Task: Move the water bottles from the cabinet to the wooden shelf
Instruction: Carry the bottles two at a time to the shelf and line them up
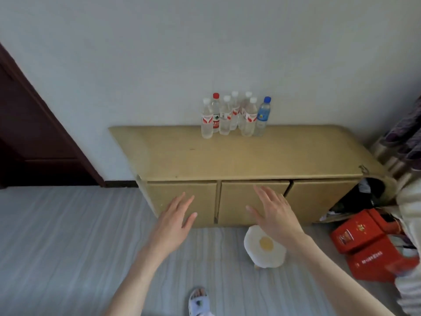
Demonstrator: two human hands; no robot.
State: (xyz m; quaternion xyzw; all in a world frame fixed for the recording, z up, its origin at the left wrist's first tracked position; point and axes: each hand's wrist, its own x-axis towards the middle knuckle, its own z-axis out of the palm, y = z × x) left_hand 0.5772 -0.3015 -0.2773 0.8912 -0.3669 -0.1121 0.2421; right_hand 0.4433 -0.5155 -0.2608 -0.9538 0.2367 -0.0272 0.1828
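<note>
A person looks down at a low tan cabinet (pixel 239 156) standing against a pale wall. Both bare arms reach forward over a grey striped floor (pixel 57 236). The left hand (pixel 175 221) is spread open, fingers apart, grasping nothing, in front of the leftmost of three cabinet door panels. The right hand (pixel 273 213) is likewise open and empty, in front of the middle panel; whether either hand touches the cabinet front cannot be told. Well beyond both hands, at the back of the cabinet top near the wall, stands a tight cluster of upright water bottles (pixel 234 117), about seven. Most have white caps and red-and-white labels; a red-capped bottle (pixel 215 112) stands near the left end of the group, and a blue-capped bottle (pixel 263 116) with a blue label stands at its right end. Just below the right wrist, a white round object with a yellow centre (pixel 265 246) sits on the floor. Farther right of that hand lie red boxes (pixel 364 245). Left of the left hand, a dark brown door (pixel 34 133) stands. Between the forearms, near the bottom edge, a foot in a light slipper (pixel 199 302) shows.
</note>
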